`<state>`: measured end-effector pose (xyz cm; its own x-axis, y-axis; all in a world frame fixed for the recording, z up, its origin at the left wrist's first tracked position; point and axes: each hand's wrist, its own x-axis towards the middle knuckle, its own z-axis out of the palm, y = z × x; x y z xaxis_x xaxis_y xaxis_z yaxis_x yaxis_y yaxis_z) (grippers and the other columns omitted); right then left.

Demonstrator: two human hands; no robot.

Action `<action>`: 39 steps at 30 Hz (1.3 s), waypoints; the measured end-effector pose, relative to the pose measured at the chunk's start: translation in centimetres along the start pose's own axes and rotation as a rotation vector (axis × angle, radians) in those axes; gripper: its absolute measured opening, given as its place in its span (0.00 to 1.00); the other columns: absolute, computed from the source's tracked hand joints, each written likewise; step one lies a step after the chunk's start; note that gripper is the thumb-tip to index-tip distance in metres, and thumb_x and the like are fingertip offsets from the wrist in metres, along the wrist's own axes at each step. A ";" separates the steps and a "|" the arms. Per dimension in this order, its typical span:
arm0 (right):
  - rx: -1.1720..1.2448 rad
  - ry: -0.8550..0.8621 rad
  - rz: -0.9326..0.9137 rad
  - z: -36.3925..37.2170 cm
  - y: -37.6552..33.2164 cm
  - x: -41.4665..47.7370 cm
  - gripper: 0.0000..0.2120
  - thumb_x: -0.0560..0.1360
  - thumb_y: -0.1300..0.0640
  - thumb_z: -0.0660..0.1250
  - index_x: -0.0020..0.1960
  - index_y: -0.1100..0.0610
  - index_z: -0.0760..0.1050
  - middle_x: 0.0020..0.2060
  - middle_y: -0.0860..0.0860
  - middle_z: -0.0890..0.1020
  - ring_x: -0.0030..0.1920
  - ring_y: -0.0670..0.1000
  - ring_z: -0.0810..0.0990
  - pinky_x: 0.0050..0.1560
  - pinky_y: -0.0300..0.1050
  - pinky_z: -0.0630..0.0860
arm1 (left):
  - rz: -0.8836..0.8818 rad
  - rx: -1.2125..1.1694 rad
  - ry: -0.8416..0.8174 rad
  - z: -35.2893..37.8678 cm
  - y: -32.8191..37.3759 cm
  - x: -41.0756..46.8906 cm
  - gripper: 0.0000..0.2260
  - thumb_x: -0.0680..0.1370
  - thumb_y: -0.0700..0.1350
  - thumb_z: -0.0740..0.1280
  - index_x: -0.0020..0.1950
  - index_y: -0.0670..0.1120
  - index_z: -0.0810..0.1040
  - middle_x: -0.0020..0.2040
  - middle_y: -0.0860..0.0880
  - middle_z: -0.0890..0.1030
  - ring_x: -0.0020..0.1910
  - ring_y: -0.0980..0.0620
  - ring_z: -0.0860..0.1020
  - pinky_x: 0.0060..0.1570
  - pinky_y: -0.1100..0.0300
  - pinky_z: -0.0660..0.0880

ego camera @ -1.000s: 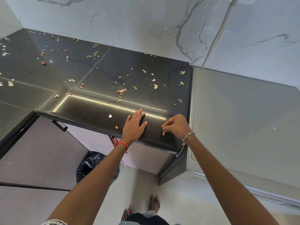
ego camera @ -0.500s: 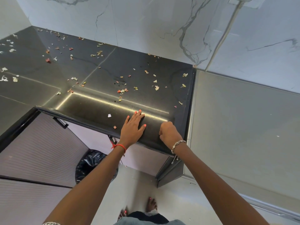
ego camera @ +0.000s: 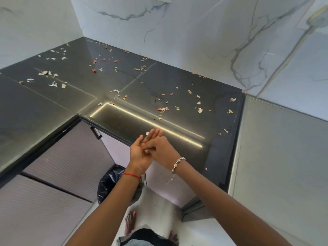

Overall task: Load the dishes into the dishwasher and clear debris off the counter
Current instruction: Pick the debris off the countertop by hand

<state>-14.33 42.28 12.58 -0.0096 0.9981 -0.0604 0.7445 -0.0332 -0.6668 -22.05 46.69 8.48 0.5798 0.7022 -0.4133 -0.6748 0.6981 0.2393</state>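
Small pink, white and yellow debris scraps (ego camera: 163, 109) lie scattered over the black counter (ego camera: 53, 110). Just over the counter's front edge, my left hand (ego camera: 139, 154) is held palm up with its fingers straight. My right hand (ego camera: 162, 150) has its fingers bunched and curled, with the tips pressed into the left palm. What they pinch is hidden. One white scrap (ego camera: 147, 133) lies just beyond my left fingertips. No dishes or dishwasher are in view.
A black bin bag (ego camera: 110, 181) stands on the floor below the counter edge, under my left wrist. Ribbed grey cabinet fronts (ego camera: 67, 157) are at left. A flat grey surface (ego camera: 284, 157) adjoins the counter at right. Marble wall behind. My bare feet show at the bottom.
My right hand pinched a scrap at the counter's front edge, closed, then moved left. My left hand lifted off the counter and turned palm up. The two hands now meet.
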 end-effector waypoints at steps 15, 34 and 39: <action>-0.266 -0.039 0.444 3.2 2.3 5.5 0.10 0.74 0.66 0.64 0.53 0.62 0.79 0.55 0.56 0.78 0.53 0.56 0.78 0.58 0.42 0.73 | -0.063 -0.048 0.095 -2.0 10.6 4.1 0.22 0.81 0.42 0.53 0.39 0.34 0.82 0.42 0.38 0.83 0.40 0.42 0.84 0.40 0.50 0.81; -0.187 0.208 0.516 2.9 0.7 9.2 0.08 0.75 0.65 0.65 0.51 0.64 0.80 0.50 0.57 0.82 0.50 0.51 0.79 0.54 0.38 0.73 | -0.242 0.089 0.069 -1.3 11.5 6.1 0.17 0.82 0.43 0.53 0.49 0.36 0.78 0.44 0.39 0.83 0.42 0.44 0.84 0.41 0.52 0.81; 0.196 0.493 0.413 -0.4 -2.3 8.0 0.05 0.68 0.64 0.72 0.44 0.62 0.83 0.40 0.56 0.84 0.37 0.42 0.79 0.43 0.30 0.75 | -0.299 0.184 0.054 -0.6 9.8 6.5 0.17 0.82 0.45 0.52 0.50 0.38 0.78 0.43 0.41 0.84 0.41 0.47 0.84 0.43 0.55 0.80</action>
<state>-15.81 50.37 13.93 0.5911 0.8063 -0.0242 0.4861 -0.3800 -0.7869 -25.15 58.02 7.64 0.7112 0.4575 -0.5337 -0.3823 0.8889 0.2525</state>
